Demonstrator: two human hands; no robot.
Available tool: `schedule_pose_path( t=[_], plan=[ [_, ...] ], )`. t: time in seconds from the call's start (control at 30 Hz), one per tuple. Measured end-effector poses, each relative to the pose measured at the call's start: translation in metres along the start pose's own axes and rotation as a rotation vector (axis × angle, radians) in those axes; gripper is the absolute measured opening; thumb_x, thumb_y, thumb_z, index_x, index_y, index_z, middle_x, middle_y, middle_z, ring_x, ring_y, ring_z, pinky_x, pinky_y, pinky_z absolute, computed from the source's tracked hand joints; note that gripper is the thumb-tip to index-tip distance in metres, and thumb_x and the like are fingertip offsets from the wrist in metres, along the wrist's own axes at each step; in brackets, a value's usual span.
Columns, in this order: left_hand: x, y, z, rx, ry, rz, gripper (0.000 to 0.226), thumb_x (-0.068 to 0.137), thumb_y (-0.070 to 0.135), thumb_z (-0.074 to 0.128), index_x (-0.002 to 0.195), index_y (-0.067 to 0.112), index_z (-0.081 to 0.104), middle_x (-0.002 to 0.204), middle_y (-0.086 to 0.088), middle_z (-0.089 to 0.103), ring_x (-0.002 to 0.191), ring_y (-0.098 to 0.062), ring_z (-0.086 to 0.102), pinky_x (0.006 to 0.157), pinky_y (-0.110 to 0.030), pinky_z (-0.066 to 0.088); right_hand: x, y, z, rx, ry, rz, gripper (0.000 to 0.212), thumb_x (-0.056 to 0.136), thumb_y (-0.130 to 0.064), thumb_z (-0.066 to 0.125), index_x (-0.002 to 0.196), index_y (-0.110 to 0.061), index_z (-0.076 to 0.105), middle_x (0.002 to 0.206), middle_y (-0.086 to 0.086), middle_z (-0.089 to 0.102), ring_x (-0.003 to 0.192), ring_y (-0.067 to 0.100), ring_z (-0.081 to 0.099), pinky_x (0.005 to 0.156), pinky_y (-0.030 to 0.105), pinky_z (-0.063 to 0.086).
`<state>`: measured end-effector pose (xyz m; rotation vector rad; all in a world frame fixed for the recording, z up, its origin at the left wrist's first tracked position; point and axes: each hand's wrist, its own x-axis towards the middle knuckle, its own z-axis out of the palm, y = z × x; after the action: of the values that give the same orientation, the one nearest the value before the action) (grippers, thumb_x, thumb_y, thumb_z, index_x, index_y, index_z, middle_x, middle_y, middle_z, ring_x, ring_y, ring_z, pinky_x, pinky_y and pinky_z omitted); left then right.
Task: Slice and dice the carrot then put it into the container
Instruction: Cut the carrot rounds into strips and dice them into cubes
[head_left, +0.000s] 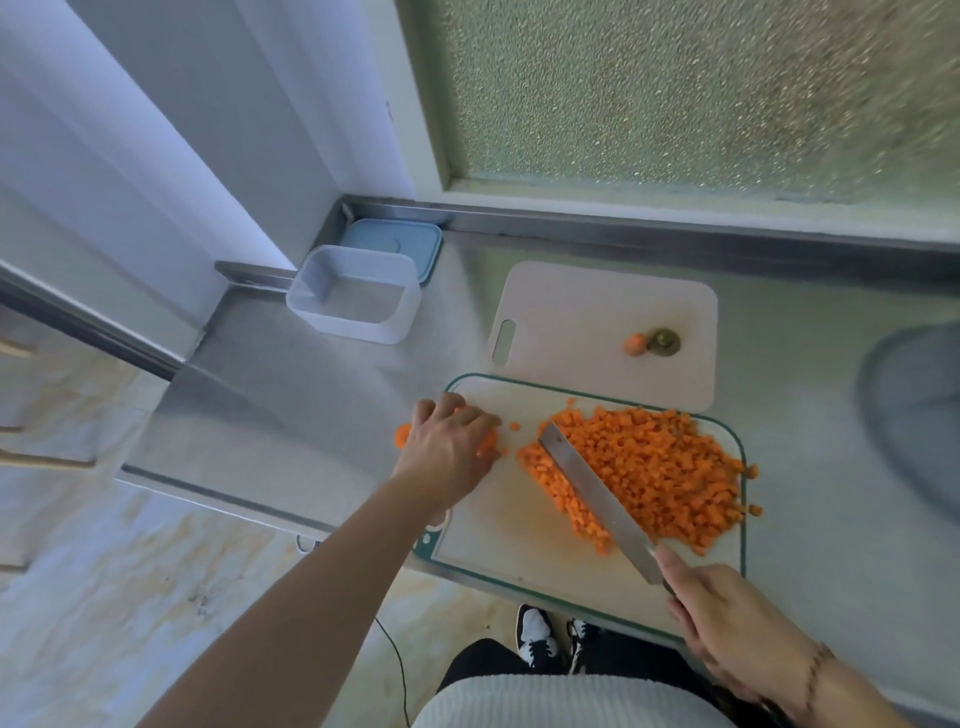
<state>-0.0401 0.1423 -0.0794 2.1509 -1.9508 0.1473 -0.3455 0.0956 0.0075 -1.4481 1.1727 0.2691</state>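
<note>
On the steel bench, the cutting board carries a diced carrot pile just right of the left hand gripping uncut carrot, the empty container beyond it, while the right hand grasps the knife.

hidden: left hand covers most of the carrot pieces at the board's 9 o'clock edge | knife handle buried in the right hand | cut off: grey round object at 3 o'clock, kind unclear | blurred: carrot ends at 12 o'clock
</note>
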Motion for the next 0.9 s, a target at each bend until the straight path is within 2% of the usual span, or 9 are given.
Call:
schedule_pose_path(
  t=[0.03,0.1,0.17,0.27,0.43,0.57,0.67,0.8,0.9],
  plan=[
    [0.000,0.003,-0.001,-0.030,0.019,0.011,0.022,0.082,0.028,0.078,0.102,0.017,0.077,0.087,0.003,0.075,0.090,-0.031,0.067,0.082,-0.039,0.041,0.000,0.002,-0.003,-0.027,-0.002,-0.015,0.062,0.087,-0.062,0.026,0.051,-0.013,0.031,0.042,0.000,0.027,0.030,0.009,0.025,0.035,0.014,0.024],
    [-0.007,0.012,-0.003,-0.190,0.042,-0.042,0.022,0.091,0.022,0.060,0.103,0.013,0.076,0.083,-0.001,0.075,0.081,-0.031,0.069,0.080,-0.037,0.044,0.001,0.006,-0.007,-0.072,0.003,-0.032,0.063,0.086,-0.065,0.026,0.051,-0.014,0.034,0.044,0.001,0.029,0.033,0.010,0.029,0.040,0.015,0.027],
    [-0.023,0.035,-0.008,-0.414,0.033,-0.215,0.023,0.093,0.019,0.059,0.108,0.013,0.075,0.086,-0.004,0.074,0.079,-0.025,0.068,0.074,-0.034,0.052,0.003,0.011,-0.010,-0.093,0.014,-0.048,0.063,0.083,-0.071,0.027,0.052,-0.017,0.036,0.047,0.002,0.030,0.040,0.011,0.031,0.048,0.022,0.029],
    [-0.049,0.076,-0.006,-0.550,0.079,-0.355,0.019,0.090,0.019,0.064,0.104,0.013,0.076,0.090,-0.002,0.074,0.077,-0.012,0.064,0.068,-0.020,0.048,0.006,0.015,-0.011,-0.200,-0.017,-0.082,0.063,0.081,-0.075,0.026,0.053,-0.019,0.036,0.048,-0.003,0.032,0.046,0.012,0.036,0.057,0.028,0.031],
    [-0.082,0.094,0.014,-0.374,0.189,-0.324,0.011,0.089,0.019,0.065,0.096,0.015,0.072,0.104,0.000,0.068,0.089,-0.025,0.062,0.077,-0.040,0.052,0.008,0.010,-0.002,-0.346,-0.083,-0.089,0.061,0.081,-0.072,0.025,0.059,-0.018,0.044,0.051,-0.004,0.044,0.047,0.003,0.043,0.054,0.022,0.032],
    [-0.090,0.095,0.017,-0.375,0.209,-0.171,0.010,0.095,0.022,0.068,0.099,0.012,0.071,0.111,-0.001,0.067,0.095,-0.027,0.062,0.081,-0.040,0.051,0.010,0.003,0.005,-0.359,-0.105,-0.089,0.058,0.078,-0.070,0.024,0.060,-0.019,0.044,0.052,-0.003,0.046,0.050,0.004,0.047,0.053,0.020,0.035],
    [-0.091,0.094,0.023,-0.393,0.201,-0.148,0.012,0.092,0.016,0.073,0.102,0.010,0.074,0.112,-0.003,0.067,0.098,-0.027,0.062,0.084,-0.040,0.051,0.011,0.003,0.009,-0.375,-0.097,-0.084,0.060,0.075,-0.071,0.023,0.060,-0.019,0.047,0.051,-0.002,0.049,0.052,0.005,0.050,0.055,0.020,0.038],
    [-0.094,0.099,0.026,-0.427,0.229,-0.138,0.010,0.092,0.011,0.074,0.101,0.007,0.075,0.111,-0.004,0.067,0.099,-0.029,0.064,0.087,-0.039,0.054,0.010,0.014,0.009,-0.385,-0.036,-0.051,0.085,0.065,-0.082,0.015,0.069,-0.011,0.063,0.064,0.003,0.066,0.064,0.004,0.060,0.064,0.017,0.044],
    [-0.094,0.097,0.024,-0.457,0.229,-0.146,0.010,0.091,0.010,0.075,0.101,0.007,0.077,0.110,-0.003,0.069,0.099,-0.029,0.065,0.087,-0.038,0.055,0.009,0.023,0.011,-0.376,0.039,-0.048,0.111,0.046,-0.101,-0.004,0.065,-0.015,0.065,0.067,-0.007,0.069,0.066,-0.004,0.060,0.065,0.016,0.044]
  ],
)
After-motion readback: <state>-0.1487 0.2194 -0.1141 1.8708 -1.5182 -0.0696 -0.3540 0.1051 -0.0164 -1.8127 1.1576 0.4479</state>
